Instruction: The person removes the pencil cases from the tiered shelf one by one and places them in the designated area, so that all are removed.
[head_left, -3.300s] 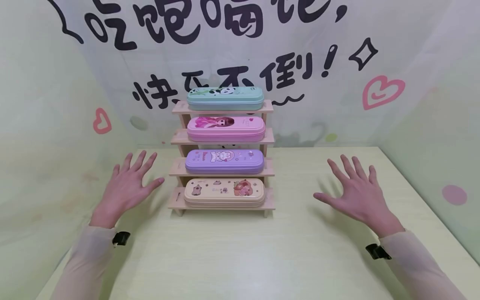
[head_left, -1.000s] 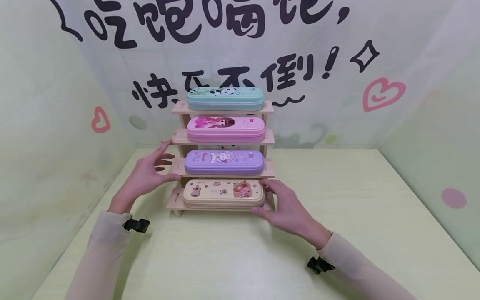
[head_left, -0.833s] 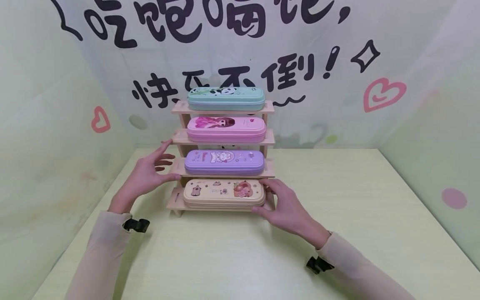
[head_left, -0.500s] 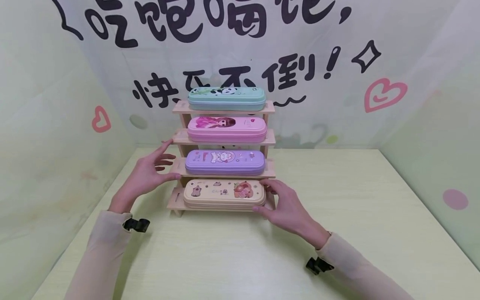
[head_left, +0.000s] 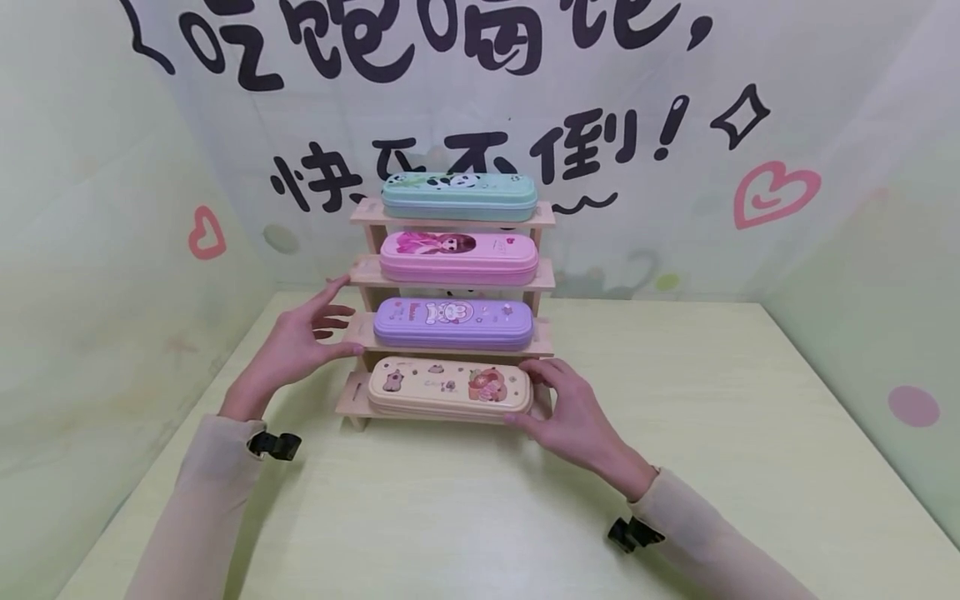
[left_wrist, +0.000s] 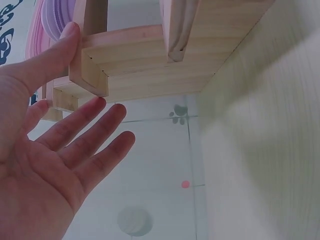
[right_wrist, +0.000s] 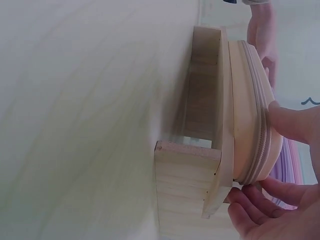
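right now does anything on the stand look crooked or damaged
The cream zippered pencil case on the bottom tier looks slightly askew: its right end, held by the right hand, angles toward the front, while the purple case, pink case and mint case above line up with their tiers. No spill or damage shows.

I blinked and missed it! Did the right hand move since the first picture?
Yes, leftward, judged by the wooden stand: the right hand was well right of it and now grips the cream case.
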